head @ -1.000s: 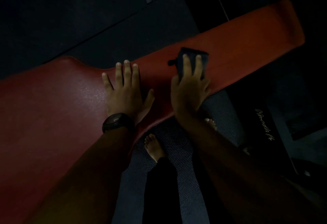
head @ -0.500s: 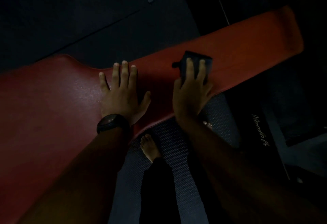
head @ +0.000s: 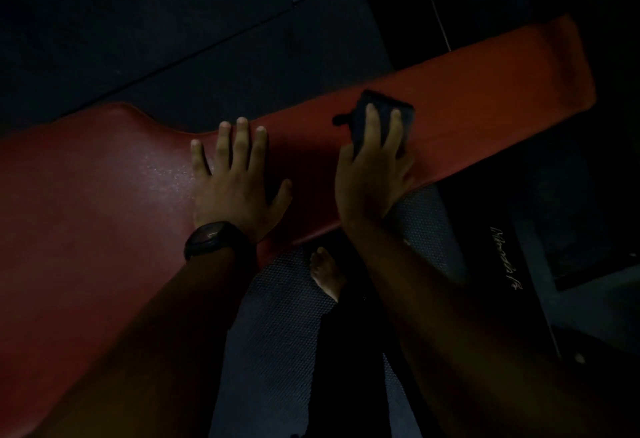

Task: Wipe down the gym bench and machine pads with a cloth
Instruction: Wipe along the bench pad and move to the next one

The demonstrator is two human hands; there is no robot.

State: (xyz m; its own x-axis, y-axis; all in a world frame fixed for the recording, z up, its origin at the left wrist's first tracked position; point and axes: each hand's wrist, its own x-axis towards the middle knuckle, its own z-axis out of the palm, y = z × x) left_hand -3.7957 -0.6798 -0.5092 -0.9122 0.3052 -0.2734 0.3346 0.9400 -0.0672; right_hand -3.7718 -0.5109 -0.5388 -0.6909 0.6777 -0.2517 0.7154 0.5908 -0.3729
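- The dark cloth (head: 381,105) lies on the red bench (head: 104,195), on the thin part to the right, close to the far edge.
- Since the picture from a moment ago, the cloth has hardly moved. It may sit a tiny bit farther along the bench.
- Both hands are in nearly the same spots as before.
- The bare foot (head: 325,273) now shows a little more to the right than it did.
- The right hand (head: 370,181) presses down on the cloth. Two straight fingers (head: 371,126) lie on top of it, and the thumb is beside its left edge. The other fingers of this hand are hidden.
- The left hand (head: 239,185) lies flat on the bench, left of the cloth, with nothing in it. Its fingers are straight and a bit spread, and the tips reach the far edge of the bench.
- The two hands are near each other but do not touch.
- A dark watch (head: 211,240) is on the left wrist.
- The bench gets wide at the left and runs off to the far right.
- The foot stands on a bumpy grey mat (head: 277,333), near the bench and below the hands.
- To the right of the mat is a dark flat board (head: 519,316) with pale curly writing (head: 505,257) on it. The writing is too dim and twisted to read.
- The floor (head: 138,22) beyond the bench is very dark.
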